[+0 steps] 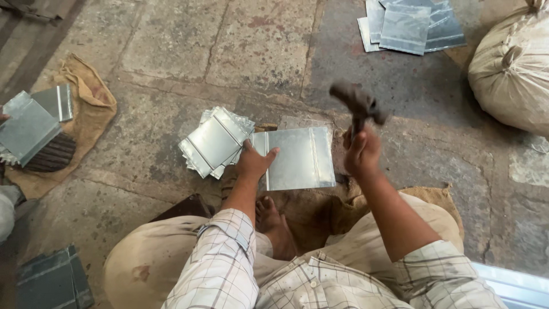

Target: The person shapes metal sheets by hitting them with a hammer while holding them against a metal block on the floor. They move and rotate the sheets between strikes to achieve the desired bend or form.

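My left hand [253,162] presses flat, fingers spread, on the left edge of a metal sheet [297,157] lying on the stone floor [171,51] in front of my bare foot [274,220]. My right hand [361,151] has its grip closed tight round the handle of a hammer [359,106], raised above the sheet's right side. A fanned stack of sheets [214,142] lies just left of my left hand

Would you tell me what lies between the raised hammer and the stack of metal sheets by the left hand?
In the head view, the flat metal sheet lies between the hammer and the stack, pinned by the left hand.
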Tool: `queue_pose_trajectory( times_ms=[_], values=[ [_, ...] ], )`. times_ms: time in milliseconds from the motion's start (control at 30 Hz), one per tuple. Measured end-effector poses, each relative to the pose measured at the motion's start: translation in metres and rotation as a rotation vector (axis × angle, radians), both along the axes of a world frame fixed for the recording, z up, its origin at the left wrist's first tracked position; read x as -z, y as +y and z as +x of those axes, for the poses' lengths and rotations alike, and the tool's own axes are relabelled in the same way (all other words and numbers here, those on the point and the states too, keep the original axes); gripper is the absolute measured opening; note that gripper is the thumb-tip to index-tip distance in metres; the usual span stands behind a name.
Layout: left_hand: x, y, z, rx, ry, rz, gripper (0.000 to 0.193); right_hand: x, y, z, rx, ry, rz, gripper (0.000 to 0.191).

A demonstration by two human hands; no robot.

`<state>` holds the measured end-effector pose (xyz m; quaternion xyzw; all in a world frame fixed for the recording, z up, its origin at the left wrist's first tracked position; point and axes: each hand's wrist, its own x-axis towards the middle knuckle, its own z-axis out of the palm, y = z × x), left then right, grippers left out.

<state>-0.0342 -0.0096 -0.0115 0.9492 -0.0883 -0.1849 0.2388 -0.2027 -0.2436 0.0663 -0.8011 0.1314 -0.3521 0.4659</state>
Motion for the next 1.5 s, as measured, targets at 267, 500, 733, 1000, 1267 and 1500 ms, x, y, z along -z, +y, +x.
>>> queue_pose_trajectory(
  times_ms=[267,500,733,1000,1267,1500],
  values=[
    [-0.007,-0.002,0.0,-0.003,0.026,0.059,0.121,0.026,0.002,0.005,0.102,0.55,-0.251,0.044],
    [-0.007,-0.001,0.0,-0.024,0.034,0.057,0.122,0.015,0.004,0.017,0.037,0.494,-0.093,0.044],
    [-0.011,-0.003,-0.002,-0.107,0.078,0.021,0.117,0.013,-0.005,0.019,0.066,0.6,-0.156,0.049],
    [-0.007,-0.007,0.002,-0.179,0.015,-0.03,0.105,0.024,0.008,-0.002,0.059,0.77,-0.152,0.044],
    [-0.011,-0.005,0.004,-0.235,0.001,-0.054,0.102,0.059,0.015,-0.032,0.004,0.583,-0.068,0.038],
    [-0.008,-0.001,0.006,-0.165,0.016,-0.161,0.105,0.026,-0.001,-0.025,0.107,0.524,-0.155,0.04]
  ],
)
